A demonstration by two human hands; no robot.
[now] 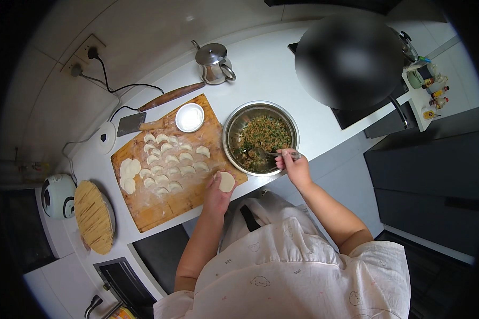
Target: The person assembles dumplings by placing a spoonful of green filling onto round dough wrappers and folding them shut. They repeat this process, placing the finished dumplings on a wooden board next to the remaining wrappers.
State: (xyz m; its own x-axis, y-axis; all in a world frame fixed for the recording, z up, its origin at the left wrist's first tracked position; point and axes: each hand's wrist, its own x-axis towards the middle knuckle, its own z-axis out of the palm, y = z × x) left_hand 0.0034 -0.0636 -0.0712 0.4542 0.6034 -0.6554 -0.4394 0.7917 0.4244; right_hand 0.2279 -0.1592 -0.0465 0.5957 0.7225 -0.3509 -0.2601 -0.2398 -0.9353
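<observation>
My left hand (pixel 216 195) holds a round dumpling wrapper (pixel 227 182) over the near right edge of the wooden board (pixel 153 215). In my right hand (pixel 294 166) is a metal spoon (pixel 272 154), its bowl down in the chopped green and brown filling (pixel 266 133). That filling sits in a large steel mixing bowl (pixel 230 118) beside the board. Several folded dumplings (pixel 171 159) lie in rows on the floured board. A small stack of flat wrappers (pixel 129 169) rests at the board's left, and a small bowl of white flour (pixel 189 117) stands at its far side.
A cleaver (pixel 131 124) and a rolling pin (pixel 171 97) lie behind the board. A steel kettle (pixel 214 63) stands at the back. To the right is a dark, blurred wok-like shape (pixel 348 61) on the stove. A woven tray (pixel 93 215) and a white appliance (pixel 58 195) are at left.
</observation>
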